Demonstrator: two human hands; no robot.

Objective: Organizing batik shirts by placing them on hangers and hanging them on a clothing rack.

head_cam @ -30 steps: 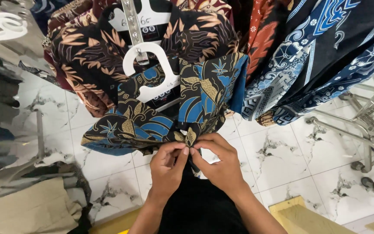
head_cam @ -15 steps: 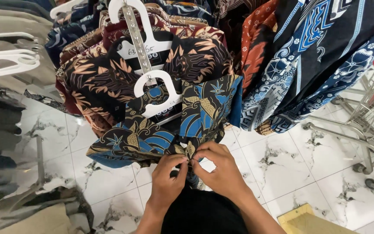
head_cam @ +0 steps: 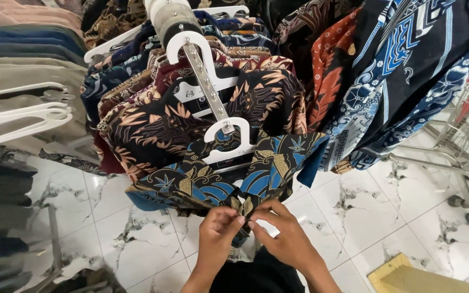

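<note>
Up front, blue-gold batik shirt (head_cam: 218, 182), white hanger (head_cam: 229, 144)

A black, blue and gold patterned shirt (head_cam: 218, 184) hangs on a white hanger (head_cam: 229, 142).

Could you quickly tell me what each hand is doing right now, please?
Left hand: closed, pinching the front edge of the blue and black patterned shirt.
Right hand: closed, pinching the same shirt's front edge beside it.
</note>
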